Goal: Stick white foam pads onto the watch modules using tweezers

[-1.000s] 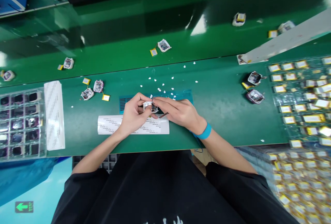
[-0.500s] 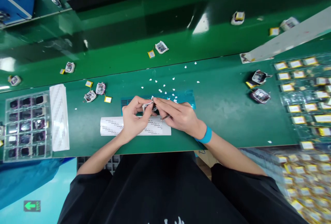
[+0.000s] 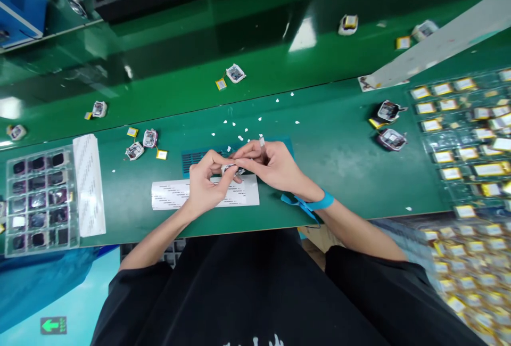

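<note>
My left hand is closed around a small white watch case with electronics inside, holding it over the workbench. Thumb and fingertips of my right hand are pressed together at the right edge of that case, partly covering it. A narrow pale, shiny piece sticks up between the right fingers; its kind cannot be made out. Beneath the hands lie a blue mat and a white printed sheet. Small white stickers or scraps are scattered just beyond the hands.
At left stands a clear tray of dark watch parts, beside white strips. Open watch cases with batteries lie left; dark cases lie right. Battery trays fill the far right, near a slanted white post.
My right hand has turned, its fingers now bent over the case edge; the dark thin tool seen under it is no longer visible there. The view has shifted slightly.
</note>
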### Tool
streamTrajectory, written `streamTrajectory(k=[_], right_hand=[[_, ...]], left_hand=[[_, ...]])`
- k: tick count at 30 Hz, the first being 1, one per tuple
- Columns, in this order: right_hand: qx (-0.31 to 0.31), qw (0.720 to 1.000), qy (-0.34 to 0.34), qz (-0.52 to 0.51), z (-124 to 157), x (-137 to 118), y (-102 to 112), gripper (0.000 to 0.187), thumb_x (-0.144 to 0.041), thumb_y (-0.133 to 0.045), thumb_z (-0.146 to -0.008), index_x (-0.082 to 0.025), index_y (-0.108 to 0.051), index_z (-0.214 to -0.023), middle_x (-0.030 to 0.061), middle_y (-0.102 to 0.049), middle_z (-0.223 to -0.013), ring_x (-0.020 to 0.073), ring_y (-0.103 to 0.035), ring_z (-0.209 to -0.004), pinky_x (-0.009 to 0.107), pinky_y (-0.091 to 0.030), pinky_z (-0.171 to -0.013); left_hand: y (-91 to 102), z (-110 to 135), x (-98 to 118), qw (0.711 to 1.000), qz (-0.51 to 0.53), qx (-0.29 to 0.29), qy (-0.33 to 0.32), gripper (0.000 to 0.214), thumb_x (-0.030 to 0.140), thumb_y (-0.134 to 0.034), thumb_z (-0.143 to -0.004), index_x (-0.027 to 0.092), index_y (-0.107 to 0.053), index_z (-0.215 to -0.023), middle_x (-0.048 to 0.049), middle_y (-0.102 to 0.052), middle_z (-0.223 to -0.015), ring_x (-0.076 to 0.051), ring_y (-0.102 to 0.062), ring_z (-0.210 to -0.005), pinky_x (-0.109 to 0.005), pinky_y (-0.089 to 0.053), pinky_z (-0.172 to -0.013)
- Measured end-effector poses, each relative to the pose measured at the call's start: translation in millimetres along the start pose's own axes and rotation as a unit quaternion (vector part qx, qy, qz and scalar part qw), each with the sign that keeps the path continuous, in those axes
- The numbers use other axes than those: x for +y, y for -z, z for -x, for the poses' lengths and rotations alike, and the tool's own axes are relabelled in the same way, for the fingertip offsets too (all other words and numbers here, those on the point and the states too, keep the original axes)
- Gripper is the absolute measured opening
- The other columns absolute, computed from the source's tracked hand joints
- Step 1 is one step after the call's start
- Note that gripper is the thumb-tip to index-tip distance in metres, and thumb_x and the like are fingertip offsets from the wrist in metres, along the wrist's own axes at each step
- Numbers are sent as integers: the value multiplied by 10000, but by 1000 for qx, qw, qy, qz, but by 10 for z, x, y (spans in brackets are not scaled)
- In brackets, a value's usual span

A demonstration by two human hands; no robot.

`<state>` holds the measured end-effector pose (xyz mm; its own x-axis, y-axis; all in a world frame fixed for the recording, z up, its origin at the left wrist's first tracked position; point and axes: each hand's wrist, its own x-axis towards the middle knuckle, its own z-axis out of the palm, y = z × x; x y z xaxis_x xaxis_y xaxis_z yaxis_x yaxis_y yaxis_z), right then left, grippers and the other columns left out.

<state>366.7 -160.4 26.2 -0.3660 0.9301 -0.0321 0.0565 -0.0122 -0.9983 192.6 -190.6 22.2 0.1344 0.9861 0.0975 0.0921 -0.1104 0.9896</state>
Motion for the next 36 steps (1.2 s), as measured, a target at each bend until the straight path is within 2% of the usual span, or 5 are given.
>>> streamTrajectory(k=[7, 12, 17, 24, 36], right_hand=[[34, 997, 47, 59, 92, -191, 158, 512, -529, -487, -1012, -206, -686, -668, 27, -697, -683, 142, -653, -688, 281, -498, -627], [52, 988, 142, 2, 424, -116, 332, 571, -598, -411, -1009, -256, -763, -719, 40, -689, -684, 201, -624, -669, 395, -519, -697], [88, 993, -6, 78, 689, 121, 334, 600, -551, -356, -1049, -235, -787, -774, 22, -661, -567, 163, -631, -544, 322, -524, -550], [160, 983, -35, 84, 753, 279, 168, 235, -375, -663, -935, -219, -792, -817, 53, -800, -856, 213, -769, -698, 367, -667, -692], [149, 985, -27, 80, 707, 247, 95, 220, -338, -641, -944, -203, -789, -853, 49, -799, -812, 200, -755, -650, 356, -669, -671]], left_hand=[[230, 14, 334, 974, -154, -148, -79, 136, 222, -657, -949, 212, -669, -1084, -28, -806, -893, -168, -774, -765, -294, -612, -758], [334, 289, 142, 930, -263, -181, -182, 147, 178, -575, -987, 211, -685, -1080, -64, -793, -996, -220, -743, -951, -412, -569, -918], [281, 406, -126, 913, -306, -224, -150, 218, 158, -525, -1004, 209, -669, -1159, -82, -764, -1146, -240, -688, -1152, -456, -524, -1012], [170, 427, -209, 931, -279, -163, -169, 242, 140, -553, -981, 224, -674, -1173, -64, -780, -1095, -240, -708, -1103, -461, -532, -992], [162, 431, -230, 939, -263, -154, -160, 237, 147, -560, -976, 213, -675, -1172, -91, -761, -1081, -244, -698, -1092, -455, -536, -957]])
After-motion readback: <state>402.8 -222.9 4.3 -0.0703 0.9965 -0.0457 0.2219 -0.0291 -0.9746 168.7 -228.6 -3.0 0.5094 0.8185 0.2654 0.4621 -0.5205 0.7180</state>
